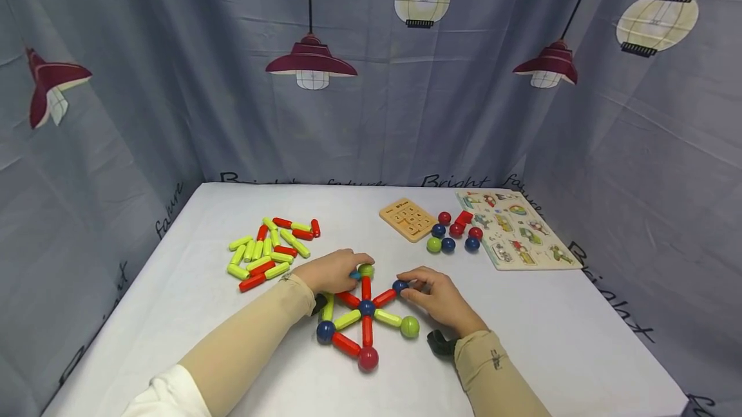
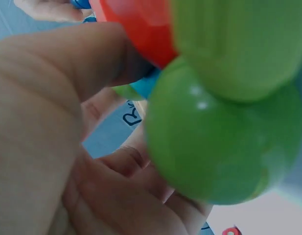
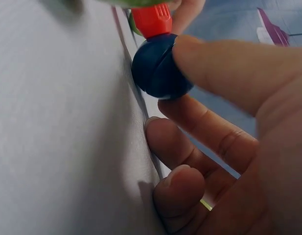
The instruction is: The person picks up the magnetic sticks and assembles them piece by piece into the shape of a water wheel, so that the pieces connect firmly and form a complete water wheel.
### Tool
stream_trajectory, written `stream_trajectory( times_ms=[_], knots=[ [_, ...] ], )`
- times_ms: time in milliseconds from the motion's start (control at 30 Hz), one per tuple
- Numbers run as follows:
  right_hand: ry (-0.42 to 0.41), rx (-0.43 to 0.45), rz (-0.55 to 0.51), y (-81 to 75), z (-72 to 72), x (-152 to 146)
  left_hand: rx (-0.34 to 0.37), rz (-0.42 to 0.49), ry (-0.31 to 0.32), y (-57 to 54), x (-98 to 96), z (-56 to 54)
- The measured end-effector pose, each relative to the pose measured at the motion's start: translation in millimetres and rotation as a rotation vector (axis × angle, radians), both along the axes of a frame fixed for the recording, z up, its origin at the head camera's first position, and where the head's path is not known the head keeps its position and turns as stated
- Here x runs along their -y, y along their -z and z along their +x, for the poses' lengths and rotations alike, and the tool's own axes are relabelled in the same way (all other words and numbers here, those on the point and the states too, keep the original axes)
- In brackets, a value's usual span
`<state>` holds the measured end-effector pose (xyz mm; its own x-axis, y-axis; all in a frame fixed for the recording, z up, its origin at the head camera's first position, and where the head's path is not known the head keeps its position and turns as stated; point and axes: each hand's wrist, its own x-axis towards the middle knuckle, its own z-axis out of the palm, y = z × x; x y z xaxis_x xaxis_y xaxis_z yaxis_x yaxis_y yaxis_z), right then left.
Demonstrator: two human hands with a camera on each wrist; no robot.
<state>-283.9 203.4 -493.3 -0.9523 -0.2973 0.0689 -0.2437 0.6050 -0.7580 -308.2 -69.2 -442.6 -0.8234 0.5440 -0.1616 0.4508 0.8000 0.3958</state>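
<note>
Spoked frame (image 1: 367, 332) of rods and balls lay on a white table (image 1: 580, 339) between a person's two hands, its six spokes running out from a dark blue hub ball (image 1: 366, 308). At the frame's right, the right hand (image 1: 436, 298) pinched a blue end ball (image 1: 400, 286), thumb against one side and index fingertip beneath, the remaining fingers curled clear of it; a red rod joined that ball to the hub. The left hand (image 1: 333, 272) reached over the far left part, thumb and fingers closed on a light-blue rod (image 1: 355, 274) just beside a green ball (image 1: 366, 270); whether those two were joined could not be told. Another green ball (image 2: 219, 142) sat near the left thumb. Loose rods (image 1: 295, 244) were scattered left of the frame, while spare balls (image 1: 456, 230), a number puzzle (image 1: 400, 214) and a picture board (image 1: 524, 262) lay beyond it, to the right.
</note>
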Motion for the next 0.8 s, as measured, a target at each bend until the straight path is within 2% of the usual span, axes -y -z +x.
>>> stream_trajectory(
  times_ms=[167, 300, 433, 600, 800],
  knots=[
    [-0.014, 0.014, -0.032, -1.0, -1.1, -2.5, -0.036, 0.003, -0.041, 2.3, 10.7, 3.6],
    [-0.105, 0.059, -0.088, -1.4, 0.4, -7.1, -0.074, -0.011, -0.095, 3.3, 18.8, 9.6],
    [-0.165, 0.050, -0.063, -0.3, 1.4, -7.9, -0.070, 0.012, -0.159, 1.6, 24.6, 20.2],
    [-0.079, 0.007, -0.046, 0.4, 0.9, -3.6, -0.031, 0.090, -0.261, 2.2, 27.8, 39.2],
    [-0.027, -0.036, -0.026, 2.1, -0.5, -0.1, 0.005, 0.191, -0.367, 6.9, 28.6, 67.4]
  ],
)
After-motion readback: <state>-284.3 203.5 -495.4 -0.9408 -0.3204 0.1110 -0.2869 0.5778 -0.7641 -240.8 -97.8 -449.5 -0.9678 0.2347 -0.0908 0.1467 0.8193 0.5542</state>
